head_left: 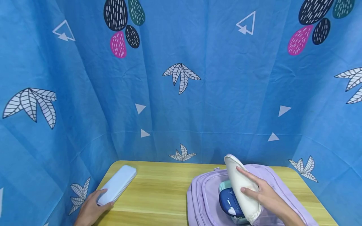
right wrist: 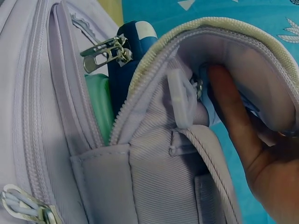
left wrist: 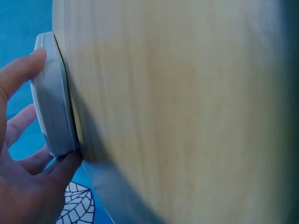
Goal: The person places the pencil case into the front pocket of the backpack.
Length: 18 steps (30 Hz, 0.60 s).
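On the left of the table, my left hand (head_left: 90, 207) grips the near end of a light blue oblong hard case (head_left: 117, 185). In the left wrist view the thumb and fingers lie around this case (left wrist: 55, 100). A lilac backpack (head_left: 196, 201) lies at the right with its front pocket unzipped. My right hand (head_left: 263, 192) holds up the pocket's pale-lined flap (head_left: 238, 175), thumb on one side and fingers on the other. Inside the pocket are a navy blue zip case (head_left: 229, 202) with white print and a mint green item (head_left: 224, 185), partly hidden behind it.
The yellow wood-grain table (head_left: 158, 191) stretches between the case and the backpack. A blue patterned curtain (head_left: 181, 116) hangs behind and on both sides. Metal zipper pulls (right wrist: 100, 53) and a lilac strap (right wrist: 210, 158) show in the right wrist view.
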Motion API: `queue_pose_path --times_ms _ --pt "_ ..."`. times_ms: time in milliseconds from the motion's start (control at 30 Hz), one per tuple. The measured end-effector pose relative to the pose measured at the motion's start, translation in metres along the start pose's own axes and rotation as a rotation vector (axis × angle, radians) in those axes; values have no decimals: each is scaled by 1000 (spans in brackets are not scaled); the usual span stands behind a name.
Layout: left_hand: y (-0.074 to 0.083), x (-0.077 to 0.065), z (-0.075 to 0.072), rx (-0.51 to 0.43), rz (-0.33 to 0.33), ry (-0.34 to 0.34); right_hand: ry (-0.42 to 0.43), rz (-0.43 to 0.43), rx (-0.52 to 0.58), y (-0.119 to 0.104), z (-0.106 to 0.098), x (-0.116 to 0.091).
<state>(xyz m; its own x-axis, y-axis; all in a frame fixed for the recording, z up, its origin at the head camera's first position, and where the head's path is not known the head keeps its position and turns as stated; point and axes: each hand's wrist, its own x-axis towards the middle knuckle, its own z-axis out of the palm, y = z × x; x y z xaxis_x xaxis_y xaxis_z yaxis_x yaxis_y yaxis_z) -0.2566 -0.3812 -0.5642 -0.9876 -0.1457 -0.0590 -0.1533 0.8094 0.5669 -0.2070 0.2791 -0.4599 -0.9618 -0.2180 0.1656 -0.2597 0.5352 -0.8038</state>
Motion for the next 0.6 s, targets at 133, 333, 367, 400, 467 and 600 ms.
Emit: queue_pose_path --times_ms 133,333,367,400,467,600 --pt "0 -2 -1 8 21 30 1 24 32 0 2 0" --pt "0 -3 -1 6 36 59 26 43 75 1 6 -1" --pt "0 -3 -1 5 39 61 32 44 80 1 6 -1" --pt "1 -4 -2 9 45 64 36 45 83 1 7 -1" --pt "2 -5 -1 9 51 62 40 46 95 2 8 -1" --pt "8 -6 0 18 84 55 48 40 130 3 11 -2"
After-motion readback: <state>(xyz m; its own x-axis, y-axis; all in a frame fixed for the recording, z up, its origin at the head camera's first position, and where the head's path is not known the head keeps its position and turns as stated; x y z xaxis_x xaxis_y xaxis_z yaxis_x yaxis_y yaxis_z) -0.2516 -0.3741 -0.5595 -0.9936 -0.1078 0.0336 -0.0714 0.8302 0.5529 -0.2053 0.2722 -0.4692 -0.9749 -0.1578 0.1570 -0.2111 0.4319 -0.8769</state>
